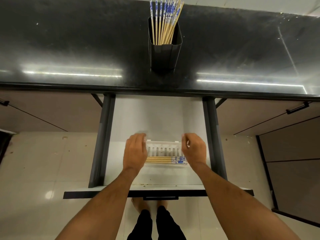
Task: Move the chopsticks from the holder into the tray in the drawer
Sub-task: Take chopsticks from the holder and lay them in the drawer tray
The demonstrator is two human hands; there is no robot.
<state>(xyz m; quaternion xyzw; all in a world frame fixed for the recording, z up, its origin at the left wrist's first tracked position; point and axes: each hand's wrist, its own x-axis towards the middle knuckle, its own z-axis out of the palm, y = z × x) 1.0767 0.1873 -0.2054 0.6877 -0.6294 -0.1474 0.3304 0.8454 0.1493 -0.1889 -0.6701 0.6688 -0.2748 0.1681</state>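
A black holder [165, 54] stands on the dark counter, with several wooden chopsticks with blue-and-white tops [166, 19] upright in it. Below, the drawer [155, 118] is pulled out. A white slotted tray [164, 149] lies in it, and several chopsticks [164, 160] lie flat along its near side, patterned ends to the right. My left hand [136, 152] covers the tray's left end and my right hand [193, 149] its right end. Both hands have curled fingers at the tray's ends; whether they grip it I cannot tell.
The glossy black counter [69, 49] runs across the top of the view. Closed cabinet fronts flank the drawer, with a bar handle [297, 108] on the right one. The drawer's dark front panel [155, 193] juts toward my legs and bare feet above a pale tiled floor.
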